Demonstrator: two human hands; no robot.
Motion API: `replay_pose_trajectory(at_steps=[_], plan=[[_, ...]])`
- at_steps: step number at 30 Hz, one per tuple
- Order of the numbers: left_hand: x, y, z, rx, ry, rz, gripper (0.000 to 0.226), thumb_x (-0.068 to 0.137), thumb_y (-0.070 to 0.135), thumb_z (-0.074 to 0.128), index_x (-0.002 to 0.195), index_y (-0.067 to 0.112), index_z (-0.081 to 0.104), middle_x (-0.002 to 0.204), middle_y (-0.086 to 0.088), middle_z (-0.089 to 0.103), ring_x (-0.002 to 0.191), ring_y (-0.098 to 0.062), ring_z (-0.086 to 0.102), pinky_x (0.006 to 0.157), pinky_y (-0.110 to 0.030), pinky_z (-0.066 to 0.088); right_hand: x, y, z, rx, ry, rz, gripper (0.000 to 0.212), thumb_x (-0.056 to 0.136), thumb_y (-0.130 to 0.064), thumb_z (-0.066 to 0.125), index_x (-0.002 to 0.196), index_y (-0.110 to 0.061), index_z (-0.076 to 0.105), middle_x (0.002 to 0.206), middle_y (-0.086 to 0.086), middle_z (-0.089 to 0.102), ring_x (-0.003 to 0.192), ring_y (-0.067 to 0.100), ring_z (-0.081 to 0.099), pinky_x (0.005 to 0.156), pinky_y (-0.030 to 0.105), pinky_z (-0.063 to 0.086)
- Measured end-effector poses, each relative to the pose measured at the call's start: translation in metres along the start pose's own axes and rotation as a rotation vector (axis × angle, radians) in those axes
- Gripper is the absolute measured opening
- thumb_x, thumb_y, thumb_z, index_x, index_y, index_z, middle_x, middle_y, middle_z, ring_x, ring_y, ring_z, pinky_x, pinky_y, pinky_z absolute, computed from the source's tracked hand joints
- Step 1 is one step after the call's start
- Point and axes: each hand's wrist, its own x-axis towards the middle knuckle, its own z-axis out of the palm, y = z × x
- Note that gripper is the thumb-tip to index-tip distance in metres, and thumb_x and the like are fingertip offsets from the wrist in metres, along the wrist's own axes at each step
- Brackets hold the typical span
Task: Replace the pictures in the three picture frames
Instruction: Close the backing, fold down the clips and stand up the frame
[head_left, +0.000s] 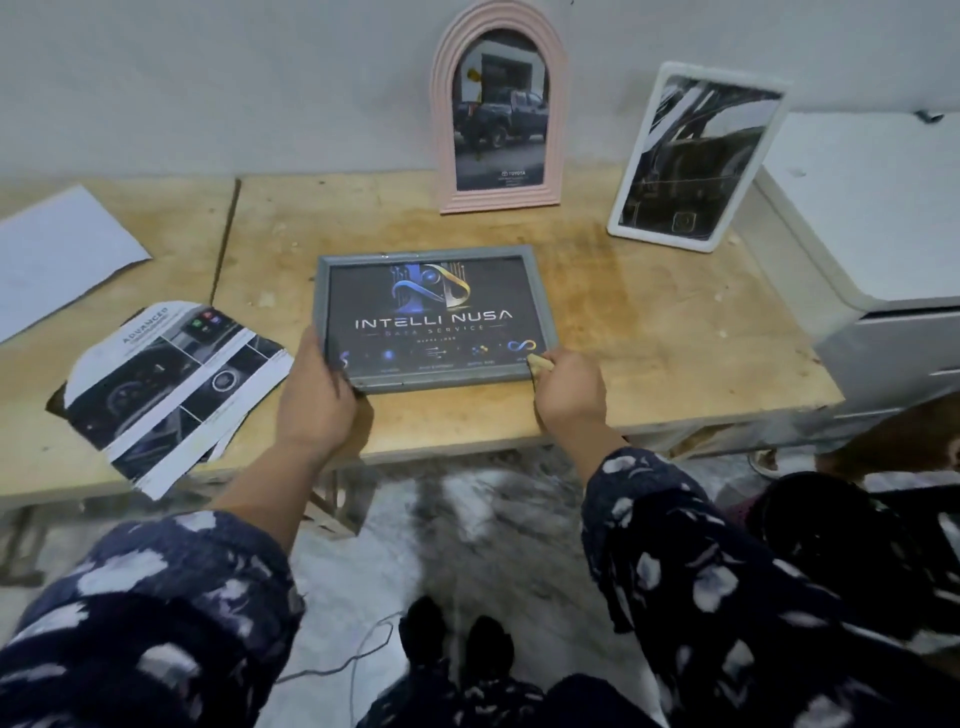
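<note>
The left hand (315, 396) grips the grey picture frame (435, 317) by its near left corner. The right hand (570, 391) pinches its near right corner, thumb on top.

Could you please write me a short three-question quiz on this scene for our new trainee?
1. True or false: the pink frame lies flat on the table.
2. Which frame do both hands grip? A) white frame B) grey frame C) pink frame
3. Fill in: the loose printed sheets lie to the ____ of the grey frame.

Key:
1. False; it stands upright against the wall.
2. B; the left hand holds its near left corner, the right hand its near right corner.
3. Left.
</note>
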Motion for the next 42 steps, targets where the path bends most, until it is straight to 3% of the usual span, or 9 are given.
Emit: replay_pose_trajectory(at_steps=[4, 6, 19, 23, 26, 31, 34, 38, 42], plan=[[-0.013, -0.003, -0.002, -0.037, -0.01, -0.129, 0.067, 0.1, 0.018, 0.04, 0.155, 0.013, 0.002, 0.146, -0.02, 0.042, 0.123, -0.042, 0.047, 0.097, -0.043, 0.038, -0.002, -0.003, 0.003, -0.079, 0.011, -0.054, 0.032, 0.094, -0.003, 0.046, 0.118, -0.012, 0.065, 0.108, 0.014, 0.067, 0.082, 0.025, 0.055, 0.069, 0.025, 0.038], [-0.012, -0.005, -0.003, -0.052, -0.006, -0.14, 0.067, 0.102, 0.023, 0.039, 0.155, 0.014, -0.001, 0.147, -0.018, 0.041, 0.123, -0.043, 0.047, 0.096, -0.044, 0.037, -0.003, -0.006, 0.009, -0.099, -0.005, -0.085, 0.033, 0.094, -0.003, 0.046, 0.12, -0.013, 0.064, 0.114, 0.013, 0.066, 0.092, 0.027, 0.061, 0.071, 0.023, 0.038], [-0.001, -0.022, -0.015, -0.487, -0.065, -0.291, 0.056, 0.101, 0.035, 0.033, 0.154, 0.027, 0.016, 0.154, 0.0, 0.034, 0.139, -0.023, 0.034, 0.11, -0.033, 0.024, -0.029, -0.037, 0.068, -0.337, 0.014, -0.321, 0.029, 0.097, -0.01, 0.043, 0.119, -0.015, 0.061, 0.116, 0.006, 0.058, 0.104, 0.028, 0.057, 0.07, 0.027, 0.033], [0.009, -0.032, -0.021, -0.81, -0.125, -0.446, 0.09, 0.068, 0.07, 0.038, 0.149, 0.038, 0.02, 0.154, 0.0, 0.035, 0.142, -0.018, 0.031, 0.119, -0.042, 0.018, -0.037, -0.05, 0.085, -0.36, -0.018, -0.39, 0.031, 0.097, -0.012, 0.042, 0.123, -0.016, 0.058, 0.116, 0.007, 0.058, 0.105, 0.027, 0.056, 0.071, 0.027, 0.033], [0.01, -0.03, -0.023, -0.866, -0.136, -0.43, 0.093, 0.067, 0.067, 0.04, 0.15, 0.032, 0.019, 0.153, -0.004, 0.035, 0.14, -0.019, 0.034, 0.118, -0.041, 0.022, -0.044, -0.061, 0.1, -0.371, -0.043, -0.446, 0.029, 0.1, -0.017, 0.039, 0.123, -0.015, 0.057, 0.114, 0.007, 0.057, 0.103, 0.026, 0.055, 0.071, 0.029, 0.034], [0.017, -0.029, -0.025, -0.958, -0.138, -0.433, 0.081, 0.074, 0.048, 0.038, 0.15, 0.029, 0.019, 0.094, 0.007, 0.053, 0.1, -0.005, 0.053, 0.101, -0.028, 0.034, -0.051, -0.074, 0.118, -0.363, -0.052, -0.497, 0.028, 0.098, -0.015, 0.04, 0.121, -0.014, 0.056, 0.11, 0.008, 0.057, 0.1, 0.027, 0.055, 0.07, 0.028, 0.032], [0.019, -0.029, -0.024, -1.008, -0.145, -0.424, 0.069, 0.084, 0.043, 0.039, 0.148, 0.026, 0.02, 0.083, 0.008, 0.05, 0.092, -0.004, 0.054, 0.091, -0.024, 0.035, -0.05, -0.074, 0.12, -0.371, -0.048, -0.488, 0.028, 0.098, -0.017, 0.04, 0.119, -0.014, 0.058, 0.107, 0.007, 0.058, 0.098, 0.026, 0.055, 0.069, 0.028, 0.031], [0.02, -0.035, -0.023, -0.995, -0.155, -0.418, 0.08, 0.07, 0.049, 0.043, 0.144, 0.027, 0.023, 0.053, 0.02, 0.051, 0.065, 0.004, 0.053, 0.081, -0.023, 0.037, -0.064, -0.093, 0.138, -0.312, -0.094, -0.538, 0.028, 0.098, -0.019, 0.041, 0.117, -0.014, 0.061, 0.107, 0.008, 0.059, 0.098, 0.028, 0.056, 0.07, 0.03, 0.034], [0.021, -0.036, -0.025, -1.063, -0.15, -0.397, 0.068, 0.078, 0.048, 0.043, 0.141, 0.028, 0.026, 0.078, 0.013, 0.055, 0.076, 0.003, 0.056, 0.079, -0.02, 0.041, -0.071, -0.105, 0.15, -0.298, -0.1, -0.562, 0.029, 0.096, -0.014, 0.042, 0.118, -0.015, 0.061, 0.109, 0.009, 0.059, 0.1, 0.031, 0.055, 0.071, 0.031, 0.034]])
